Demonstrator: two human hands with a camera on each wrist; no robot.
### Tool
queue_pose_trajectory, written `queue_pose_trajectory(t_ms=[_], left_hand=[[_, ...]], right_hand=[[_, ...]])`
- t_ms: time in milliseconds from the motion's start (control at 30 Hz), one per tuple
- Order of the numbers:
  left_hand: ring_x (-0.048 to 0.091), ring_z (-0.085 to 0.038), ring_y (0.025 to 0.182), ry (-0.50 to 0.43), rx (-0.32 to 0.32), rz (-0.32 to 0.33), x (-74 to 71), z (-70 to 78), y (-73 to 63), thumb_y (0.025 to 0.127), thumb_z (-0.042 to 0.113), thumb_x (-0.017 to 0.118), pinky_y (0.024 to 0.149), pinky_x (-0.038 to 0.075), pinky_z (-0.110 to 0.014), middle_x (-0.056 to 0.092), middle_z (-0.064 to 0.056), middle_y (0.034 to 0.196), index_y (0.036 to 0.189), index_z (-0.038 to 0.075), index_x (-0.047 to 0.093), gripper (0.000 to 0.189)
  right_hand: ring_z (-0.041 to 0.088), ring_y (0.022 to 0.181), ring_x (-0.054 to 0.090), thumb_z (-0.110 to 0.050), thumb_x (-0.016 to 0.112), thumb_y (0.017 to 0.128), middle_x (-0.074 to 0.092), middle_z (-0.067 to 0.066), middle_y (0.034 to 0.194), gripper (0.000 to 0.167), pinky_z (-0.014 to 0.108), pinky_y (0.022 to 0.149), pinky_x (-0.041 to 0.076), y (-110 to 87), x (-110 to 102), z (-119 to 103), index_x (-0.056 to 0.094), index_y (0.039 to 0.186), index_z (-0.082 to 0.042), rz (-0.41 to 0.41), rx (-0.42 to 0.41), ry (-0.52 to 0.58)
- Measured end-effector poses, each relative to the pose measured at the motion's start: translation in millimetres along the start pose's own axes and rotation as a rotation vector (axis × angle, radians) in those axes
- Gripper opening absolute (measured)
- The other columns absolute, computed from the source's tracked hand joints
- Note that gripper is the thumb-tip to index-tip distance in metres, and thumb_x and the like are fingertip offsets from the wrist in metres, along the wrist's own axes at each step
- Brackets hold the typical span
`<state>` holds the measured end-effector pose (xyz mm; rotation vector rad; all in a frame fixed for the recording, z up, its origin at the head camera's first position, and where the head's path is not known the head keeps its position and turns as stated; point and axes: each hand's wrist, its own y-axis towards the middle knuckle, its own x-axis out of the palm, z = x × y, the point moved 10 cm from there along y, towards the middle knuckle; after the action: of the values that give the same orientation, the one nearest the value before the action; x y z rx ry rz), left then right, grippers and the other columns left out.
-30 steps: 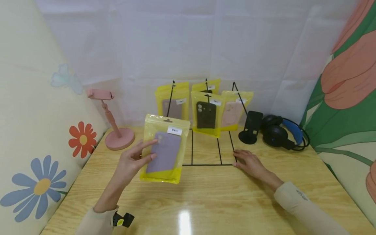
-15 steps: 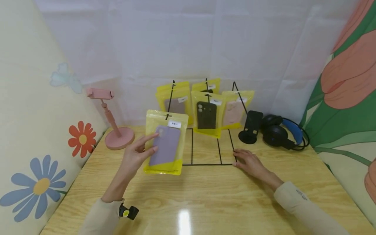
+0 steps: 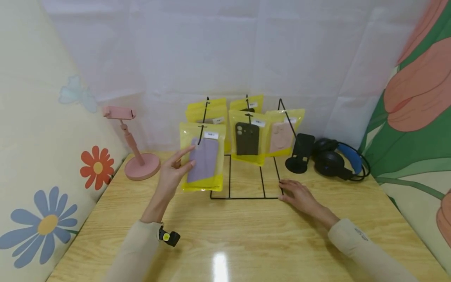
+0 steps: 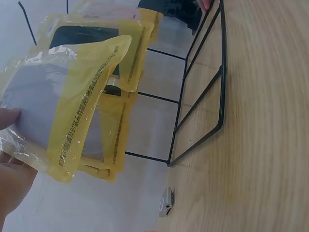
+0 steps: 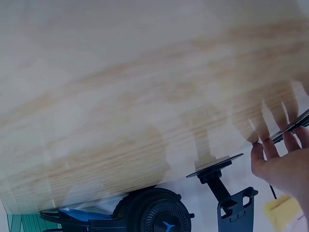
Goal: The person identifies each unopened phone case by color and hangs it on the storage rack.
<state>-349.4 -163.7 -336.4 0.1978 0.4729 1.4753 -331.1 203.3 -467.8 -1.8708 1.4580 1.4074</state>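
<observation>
Yellow packet [image 3: 202,156] upright, long axis vertical, pinched by left hand [image 3: 173,175]; right hand [image 3: 297,194] flat, fingers spread.

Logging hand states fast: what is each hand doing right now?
Left hand: holds the purple phone case packet at the wire rack.
Right hand: open, fingers resting on the rack's base.

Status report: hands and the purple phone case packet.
Left hand holds purple case packet at rack's left hook. Right hand flat on rack base. Nothing blocking.
</observation>
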Motion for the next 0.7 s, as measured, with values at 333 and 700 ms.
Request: queue_pose_trajectory(t_ms=[333,700], left_hand=[[0.030,-0.022,0.141,-0.059,-0.029,-0.010,7.8,-5.7,15.7,0.090,0.005,0.067,0.113,0.024,-0.050,0.043,-0.009,0.148,0.135,0.010,0.058,0.046],[0.027,-0.027,0.142,-0.036,-0.017,-0.057,14.4,1.8,22.9,0.094,0.005,0.061,0.113,0.020,-0.053,0.039,-0.013,0.150,0.137,0.008,0.054,0.044]], right_hand=[[0.042,0.127,0.044,-0.027,0.068,0.090,0.051,0.019,0.139,0.050,0.065,0.097,0.034,0.0,-2,-1,0.058,0.130,0.001,0.012,-0.006,0.006],[0.042,0.127,0.044,-0.026,0.069,0.090,0.052,0.019,0.137,0.049,0.066,0.096,0.034,-0.9,-2,-2,0.059,0.129,0.001,0.028,-0.019,0.001]])
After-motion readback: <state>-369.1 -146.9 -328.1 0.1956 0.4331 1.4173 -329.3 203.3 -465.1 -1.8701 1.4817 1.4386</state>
